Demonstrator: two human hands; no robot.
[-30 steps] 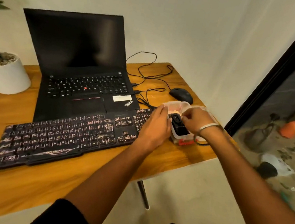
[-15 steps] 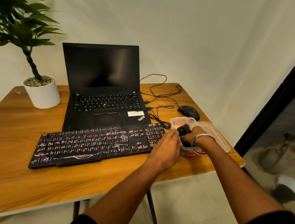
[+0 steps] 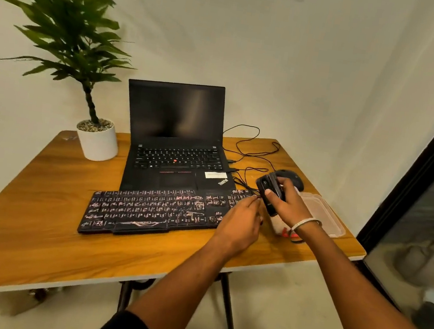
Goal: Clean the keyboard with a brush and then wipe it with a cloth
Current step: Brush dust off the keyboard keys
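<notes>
The right hand (image 3: 287,203) grips a small black brush (image 3: 269,192), raised just above the clear plastic container (image 3: 322,217) at the tabletop's (image 3: 33,236) right edge. It looks light and rigid, best held around its body. The left hand (image 3: 240,225) hovers loosely curled, empty, over the right end of the dusty black keyboard (image 3: 153,210), which lies before the laptop (image 3: 177,142).
</notes>
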